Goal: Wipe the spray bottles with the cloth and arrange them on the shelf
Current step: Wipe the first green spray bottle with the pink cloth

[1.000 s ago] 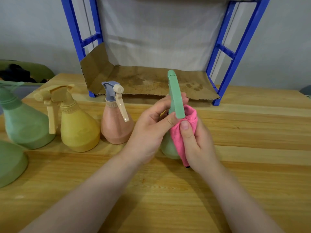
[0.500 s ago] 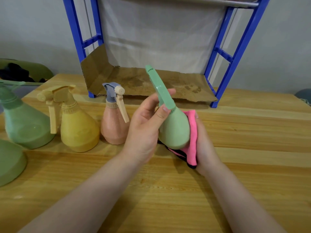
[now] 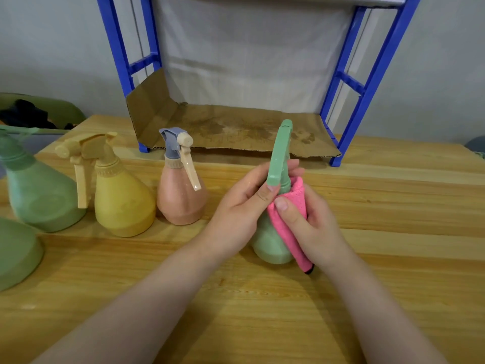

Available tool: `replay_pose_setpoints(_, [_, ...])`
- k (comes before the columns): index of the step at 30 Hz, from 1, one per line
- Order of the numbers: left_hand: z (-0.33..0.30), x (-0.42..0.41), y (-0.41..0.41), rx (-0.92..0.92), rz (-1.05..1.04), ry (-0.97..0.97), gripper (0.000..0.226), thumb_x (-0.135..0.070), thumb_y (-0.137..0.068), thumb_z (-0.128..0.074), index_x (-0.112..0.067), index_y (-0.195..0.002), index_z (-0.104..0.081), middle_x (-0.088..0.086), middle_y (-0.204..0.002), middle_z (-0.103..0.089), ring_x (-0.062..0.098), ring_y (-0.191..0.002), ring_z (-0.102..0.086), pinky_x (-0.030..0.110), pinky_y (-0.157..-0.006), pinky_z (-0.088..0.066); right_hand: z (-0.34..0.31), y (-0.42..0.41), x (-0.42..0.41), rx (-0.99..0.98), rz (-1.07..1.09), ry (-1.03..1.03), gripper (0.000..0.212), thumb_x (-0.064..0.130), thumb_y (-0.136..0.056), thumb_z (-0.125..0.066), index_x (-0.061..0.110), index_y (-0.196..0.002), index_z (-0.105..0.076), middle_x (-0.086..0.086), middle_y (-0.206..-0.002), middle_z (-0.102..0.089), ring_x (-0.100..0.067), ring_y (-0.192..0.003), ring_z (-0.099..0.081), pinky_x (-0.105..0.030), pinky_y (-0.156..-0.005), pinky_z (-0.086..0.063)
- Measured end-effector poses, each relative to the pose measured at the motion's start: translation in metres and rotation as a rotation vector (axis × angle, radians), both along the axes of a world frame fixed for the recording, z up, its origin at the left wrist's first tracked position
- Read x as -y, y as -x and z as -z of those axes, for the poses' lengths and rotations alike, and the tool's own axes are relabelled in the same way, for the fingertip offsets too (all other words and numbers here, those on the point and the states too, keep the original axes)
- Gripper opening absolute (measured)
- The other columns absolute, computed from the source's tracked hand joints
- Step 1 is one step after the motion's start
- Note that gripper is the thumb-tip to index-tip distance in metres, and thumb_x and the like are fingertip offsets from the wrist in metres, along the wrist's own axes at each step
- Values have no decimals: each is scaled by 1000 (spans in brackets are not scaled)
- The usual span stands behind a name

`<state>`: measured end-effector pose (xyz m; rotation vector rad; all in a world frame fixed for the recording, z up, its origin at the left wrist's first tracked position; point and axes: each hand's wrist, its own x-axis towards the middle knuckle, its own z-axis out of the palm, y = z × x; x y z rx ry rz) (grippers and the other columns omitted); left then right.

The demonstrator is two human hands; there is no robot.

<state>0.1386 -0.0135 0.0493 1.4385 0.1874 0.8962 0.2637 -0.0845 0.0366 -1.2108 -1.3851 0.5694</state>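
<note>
2 hands share the green spray bottle point(image 3: 271, 246): your left hand point(image 3: 237, 214) grips its neck, your right hand point(image 3: 311, 224) presses the pink cloth point(image 3: 290, 214) on. Finish wiping, then shelf point(image 3: 236, 127) it.

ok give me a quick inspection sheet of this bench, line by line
surface: wooden table, bare in front of the person.
job's things: green bottle in both hands with pink cloth wrapped on its neck; peach bottle, yellow bottle and two more green bottles stand at left; blue shelf lined with cardboard, no bottles on it.
clutter: nothing seen.
grippers: left hand grips the trigger head; right hand presses the cloth to the bottle.
cables: nothing seen.
surroundings: grey wall; dark green object far left, unclear.
</note>
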Motion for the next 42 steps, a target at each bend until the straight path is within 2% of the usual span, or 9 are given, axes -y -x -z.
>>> replay_pose_setpoints(3, [-1,-2,3,7,7,-68,35,-8,-99,-40,-5,-132,-53,12,-134,-60,20,-130,-53,26,-106,-40,-1,3,-1,97,80,-64,28,45,-87,-58,34,-114,-59,17,-95,-69,-8,-85,-66,-31,-73,-53])
replay_pose_setpoints(7, [-1,-8,3,-46,-104,-168,35,-9,-96,-46,-1,-128,-60,15,-138,-51,21,-136,-45,35,-115,-34,2,4,-3,295,251,-120,38,43,-90,-54,16,-116,-62,10,-95,-67,-12,-85,-64,-37,-72,-52])
replay_pose_setpoints(11, [-4,-2,0,9,-108,-69,25,-11,-92,-56,-8,-115,-64,1,-115,-65,11,-111,-59,27,-96,-46,2,6,-3,384,446,-122,41,46,-92,-50,14,-116,-61,11,-92,-61,-9,-80,-58,-27,-68,-46])
replay_pose_setpoints(15, [-6,5,-5,86,-149,-19,20,-14,-90,-63,-13,-110,-65,-3,-102,-68,9,-100,-63,22,-88,-49,3,13,-4,495,548,-181,45,46,-95,-48,10,-120,-59,2,-105,-63,-14,-93,-57,-33,-80,-48])
replay_pose_setpoints(21, [-3,1,-4,107,-218,-103,25,-18,-94,-59,-28,-114,-68,5,-122,-64,20,-121,-58,32,-103,-43,11,12,-12,369,388,-183,53,53,-94,-49,10,-124,-55,0,-112,-60,-17,-102,-58,-39,-86,-50])
replay_pose_setpoints(25, [-4,2,-5,119,-184,44,27,-20,-94,-57,-12,-120,-64,13,-121,-65,21,-116,-60,29,-99,-47,16,6,-10,240,267,-108,51,53,-88,-58,29,-132,-48,5,-123,-63,-11,-114,-60,-39,-94,-51])
replay_pose_setpoints(32, [-17,3,-2,249,-204,223,32,-30,-89,-52,-11,-111,-64,-5,-101,-75,6,-99,-67,22,-87,-52,17,-1,-7,-18,106,-136,57,69,-89,-50,32,-133,-49,5,-121,-64,-9,-106,-63,-27,-90,-48])
replay_pose_setpoints(38, [-22,1,0,300,-308,286,26,-34,-86,-51,-20,-93,-71,-5,-95,-75,4,-93,-68,20,-83,-52,15,0,-8,-17,95,-100,56,68,-91,-46,31,-133,-47,0,-120,-62,-8,-111,-60,-23,-97,-44])
replay_pose_setpoints(42, [-15,1,2,111,-286,220,29,-43,-86,-61,-18,-80,-74,2,-85,-74,13,-84,-68,26,-78,-55,12,2,-4,43,44,-42,43,49,-89,-51,33,-129,-49,15,-119,-65,-6,-112,-62,-22,-95,-46])
